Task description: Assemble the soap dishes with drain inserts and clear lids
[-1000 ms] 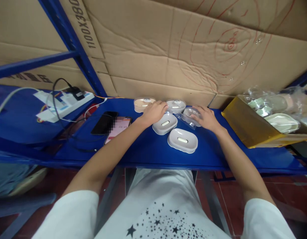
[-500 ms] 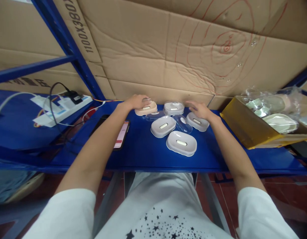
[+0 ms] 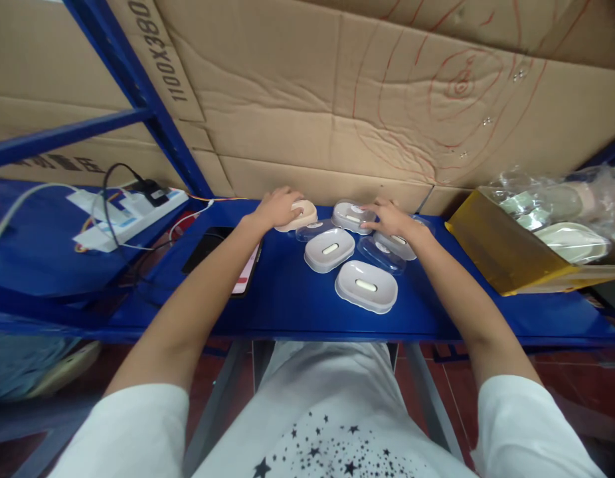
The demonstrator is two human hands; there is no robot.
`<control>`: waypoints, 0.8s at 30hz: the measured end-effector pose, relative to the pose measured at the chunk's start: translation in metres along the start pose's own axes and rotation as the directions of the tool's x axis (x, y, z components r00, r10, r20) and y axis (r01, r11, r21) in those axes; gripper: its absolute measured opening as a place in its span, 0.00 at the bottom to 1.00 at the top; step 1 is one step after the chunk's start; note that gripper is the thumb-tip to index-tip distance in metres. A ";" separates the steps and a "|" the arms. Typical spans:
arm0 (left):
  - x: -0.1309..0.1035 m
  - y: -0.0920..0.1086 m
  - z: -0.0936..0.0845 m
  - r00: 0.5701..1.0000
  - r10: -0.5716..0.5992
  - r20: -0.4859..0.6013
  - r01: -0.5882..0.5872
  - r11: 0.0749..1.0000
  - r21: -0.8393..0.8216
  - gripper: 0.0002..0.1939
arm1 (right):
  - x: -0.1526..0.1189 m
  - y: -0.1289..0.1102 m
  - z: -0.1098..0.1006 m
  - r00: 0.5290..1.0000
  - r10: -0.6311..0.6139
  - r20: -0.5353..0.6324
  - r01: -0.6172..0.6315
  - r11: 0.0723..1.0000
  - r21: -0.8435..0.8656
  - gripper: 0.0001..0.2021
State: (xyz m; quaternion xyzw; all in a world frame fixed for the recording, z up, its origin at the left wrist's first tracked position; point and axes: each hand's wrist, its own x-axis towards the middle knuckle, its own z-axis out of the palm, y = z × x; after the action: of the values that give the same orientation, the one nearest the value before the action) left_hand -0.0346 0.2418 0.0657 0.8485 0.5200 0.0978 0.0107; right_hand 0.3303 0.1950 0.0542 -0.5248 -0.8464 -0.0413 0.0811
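Right hand [image 3: 391,218], fingers parted, lidded grey dish [image 3: 350,220] just left of fingertips, perhaps touching

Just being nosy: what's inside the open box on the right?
A cream dish and clear plastic show near the top of the box; anything beneath is covered.

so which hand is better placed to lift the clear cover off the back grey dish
Probably the right hand: its fingers are at the clear cover, while the left hand is at the beige dish.
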 end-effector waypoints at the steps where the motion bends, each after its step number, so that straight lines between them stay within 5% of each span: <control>1: -0.007 0.007 -0.002 1.000 0.011 -0.006 -0.011 1.000 0.013 0.26 | -0.006 -0.001 -0.002 1.000 0.004 -0.007 -0.004 1.000 -0.001 0.29; 7: -0.032 0.028 -0.006 0.995 0.064 0.079 -0.068 0.996 0.053 0.25 | -0.029 -0.003 -0.009 0.995 0.051 -0.086 -0.050 0.999 0.022 0.26; 16: -0.023 0.033 0.000 0.990 -0.072 0.124 0.055 0.989 0.137 0.23 | -0.020 -0.051 0.012 0.996 -0.021 -0.085 0.018 0.999 -0.031 0.26; 24: -0.018 0.037 0.002 0.988 -0.086 0.124 0.075 0.993 0.093 0.20 | -0.021 -0.049 0.021 0.999 -0.019 -0.049 0.020 1.000 0.024 0.21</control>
State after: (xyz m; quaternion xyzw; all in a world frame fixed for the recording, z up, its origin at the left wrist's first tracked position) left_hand -0.0098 0.2086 0.0658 0.8310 0.5558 0.0197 0.0108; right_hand 0.2932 0.1580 0.0308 -0.5142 -0.8497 -0.0445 0.1077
